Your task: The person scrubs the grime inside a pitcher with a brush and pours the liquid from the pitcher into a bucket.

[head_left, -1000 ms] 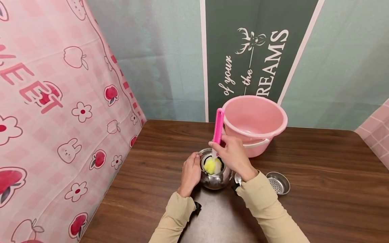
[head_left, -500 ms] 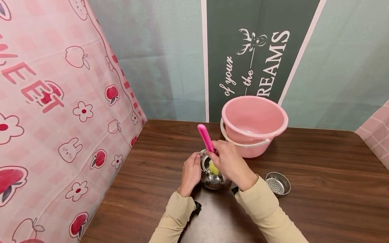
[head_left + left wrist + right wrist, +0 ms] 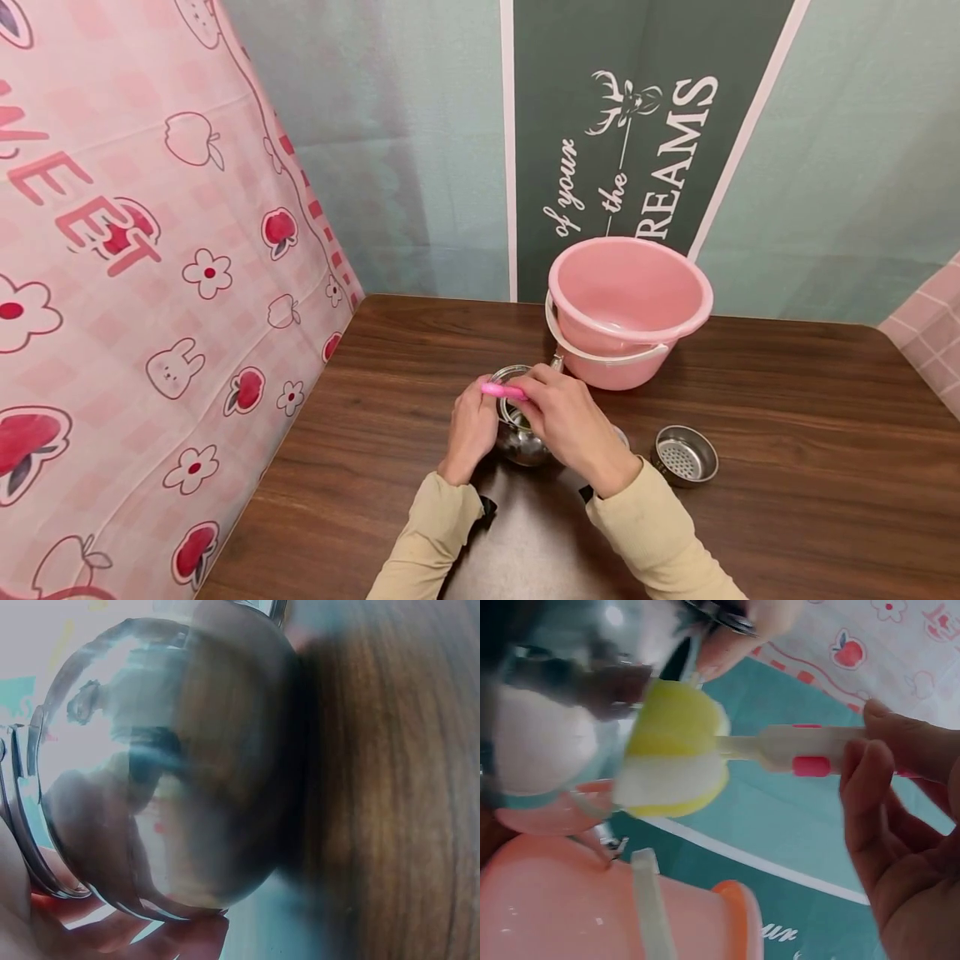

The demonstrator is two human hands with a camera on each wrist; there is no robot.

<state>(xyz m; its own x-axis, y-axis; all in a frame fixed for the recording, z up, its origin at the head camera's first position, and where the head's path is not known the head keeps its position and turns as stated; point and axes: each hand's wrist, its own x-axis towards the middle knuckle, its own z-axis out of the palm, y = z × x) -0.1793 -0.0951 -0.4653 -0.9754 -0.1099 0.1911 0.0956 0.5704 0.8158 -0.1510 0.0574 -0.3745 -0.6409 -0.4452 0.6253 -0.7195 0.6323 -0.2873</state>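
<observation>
A round, shiny stainless-steel teapot (image 3: 521,446) stands on the table, its short spout (image 3: 557,363) pointing toward the bucket. My left hand (image 3: 471,427) holds its left side near the rim; the fingers (image 3: 199,934) curl round the polished body in the left wrist view. Over the mouth, my right hand (image 3: 573,427) grips the pink handle (image 3: 504,391) of a sponge brush. In the right wrist view the yellow-and-white sponge head (image 3: 679,742) overlaps the teapot's opening, and thumb and fingers pinch the white-and-pink shaft (image 3: 802,748). The head view hides the sponge behind the right hand.
Behind the teapot is a pink bucket (image 3: 626,367) with a white carrying handle (image 3: 607,360). A small perforated steel strainer (image 3: 686,458) lies to the right. Part of a shiny round piece (image 3: 621,437) shows beside the right wrist. Fabric backdrops (image 3: 397,167) rise behind the wooden table (image 3: 817,450).
The brush handle has swung from upright to leaning left, then low over the teapot's mouth, with the right hand turning along. The sponge has gone out of the head view. The left hand stays.
</observation>
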